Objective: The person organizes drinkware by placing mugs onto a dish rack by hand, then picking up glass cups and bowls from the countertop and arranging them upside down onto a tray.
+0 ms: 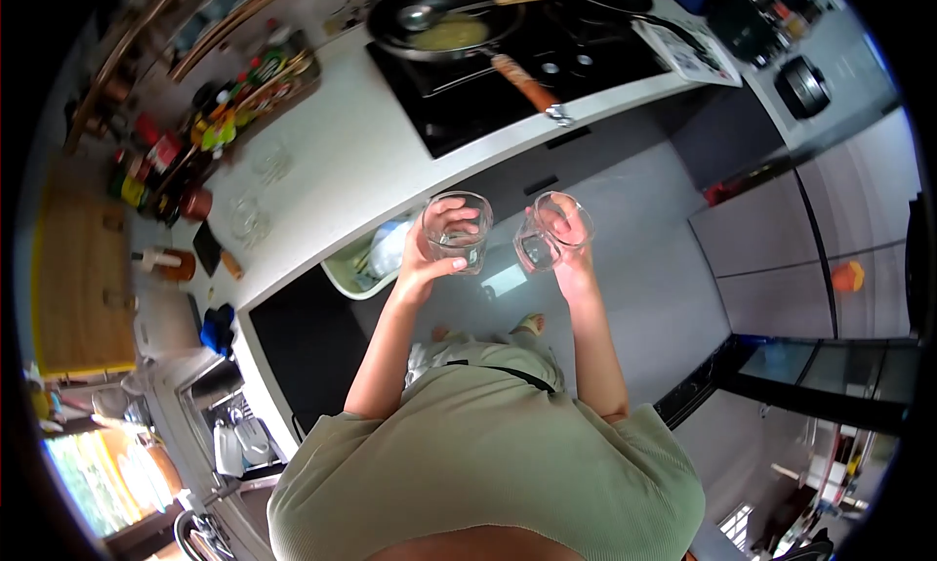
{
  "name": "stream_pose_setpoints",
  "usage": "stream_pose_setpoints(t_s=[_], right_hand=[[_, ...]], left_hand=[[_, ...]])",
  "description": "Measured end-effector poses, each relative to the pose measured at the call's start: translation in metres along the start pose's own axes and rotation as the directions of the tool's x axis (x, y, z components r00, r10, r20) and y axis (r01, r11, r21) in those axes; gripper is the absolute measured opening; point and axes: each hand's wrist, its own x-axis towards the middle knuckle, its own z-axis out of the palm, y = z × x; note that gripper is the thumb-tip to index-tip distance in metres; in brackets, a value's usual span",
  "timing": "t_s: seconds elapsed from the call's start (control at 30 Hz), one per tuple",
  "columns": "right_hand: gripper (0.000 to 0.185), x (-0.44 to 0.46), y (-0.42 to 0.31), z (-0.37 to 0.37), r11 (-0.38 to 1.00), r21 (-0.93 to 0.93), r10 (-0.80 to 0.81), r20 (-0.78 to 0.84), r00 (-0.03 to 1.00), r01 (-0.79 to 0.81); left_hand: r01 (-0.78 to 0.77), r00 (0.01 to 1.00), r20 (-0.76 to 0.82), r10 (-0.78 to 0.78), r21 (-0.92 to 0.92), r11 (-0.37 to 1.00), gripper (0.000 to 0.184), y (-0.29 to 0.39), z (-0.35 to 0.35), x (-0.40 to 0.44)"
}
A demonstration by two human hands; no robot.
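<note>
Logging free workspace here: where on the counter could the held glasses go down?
The widest bare patch is white counter between the cooktop and the clear glassware left of it. Only a narrow strip runs along the cooktop's front, overhung by one pan handle. Crowded: the back left, packed with condiments, and the cooktop, which bears two pans.

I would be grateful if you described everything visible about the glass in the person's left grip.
The glass is a clear, colourless tumbler with a round, open rim and no visible handle. Its mouth faces up toward the camera, and no contents can be made out. The left grip holds it in the air near the counter, with fingers showing through its wall and the thumb along its lower side.
</note>
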Motion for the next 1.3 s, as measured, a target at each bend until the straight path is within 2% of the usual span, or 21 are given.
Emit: stream_pose_setpoints(t_s=[0.07, 0.1, 0.23, 0.37, 0.57, 0.67, 0.83, 0.93, 1.03, 1.13, 1.23, 1.3], right_hand=[[0.096, -0.008, -0.019, -0.03, 1.0, -0.018, -0.01, -0.062, 0.998, 0.008], [0.097, -0.012, -0.03, -0.044, 1.0, -0.02, -0.007, -0.095, 0.995, 0.005], [0.098, -0.02, -0.059, -0.103, 0.997, -0.07, -0.025, -0.178, 0.984, 0.012], [0.099, -0.026, -0.085, -0.15, 0.997, -0.071, -0.012, -0.236, 0.972, -0.005], [0.093, -0.028, -0.109, -0.212, 0.996, -0.085, -0.042, -0.293, 0.955, 0.018], [0.088, -0.02, -0.117, -0.236, 0.997, -0.055, -0.064, -0.343, 0.937, 0.048], [0.085, 0.001, -0.133, -0.278, 0.998, -0.047, -0.064, -0.378, 0.923, 0.05], [0.083, 0.026, -0.141, -0.307, 0.996, -0.073, -0.08, -0.344, 0.936, 0.059], [0.084, 0.058, -0.155, -0.325, 0.999, 0.018, -0.023, -0.344, 0.939, 0.031], [0.086, 0.096, -0.161, -0.352, 0.994, 0.084, -0.036, -0.308, 0.951, 0.065], [0.086, 0.125, -0.174, -0.367, 0.996, 0.059, -0.044, -0.358, 0.933, 0.07], [0.086, 0.139, -0.175, -0.385, 0.998, 0.038, -0.038, -0.323, 0.946, 0.053]], left_hand=[[0.052, 0.999, 0.004, -0.052, 0.03, 0.998, 0.084, -0.014, 0.034, 0.018], [0.027, 0.996, 0.088, -0.024, -0.038, 0.999, 0.078, -0.023, 0.044, 0.029], [0.055, 0.989, 0.142, -0.05, -0.032, 0.998, 0.076, -0.058, 0.097, 0.061], [0.092, 0.982, 0.172, -0.079, -0.067, 0.994, 0.077, -0.089, 0.147, 0.087], [0.087, 0.977, 0.196, -0.083, -0.012, 0.996, 0.083, -0.118, 0.201, 0.128], [-0.065, 0.982, 0.187, 0.035, 0.157, 0.985, 0.087, -0.134, 0.218, 0.152], [-0.202, 0.971, 0.17, 0.166, 0.222, 0.954, 0.089, -0.164, 0.236, 0.204], [-0.139, 0.984, 0.138, 0.116, 0.174, 0.975, 0.089, -0.175, 0.248, 0.24], [-0.134, 0.984, 0.136, 0.113, 0.155, 0.979, 0.089, -0.186, 0.257, 0.276], [-0.108, 0.986, 0.136, 0.093, 0.103, 0.989, 0.09, -0.185, 0.268, 0.317], [-0.056, 0.992, 0.118, 0.047, 0.069, 0.996, 0.087, -0.184, 0.273, 0.343], [0.003, 0.993, 0.113, -0.011, 0.07, 0.998, 0.084, -0.183, 0.274, 0.356]])
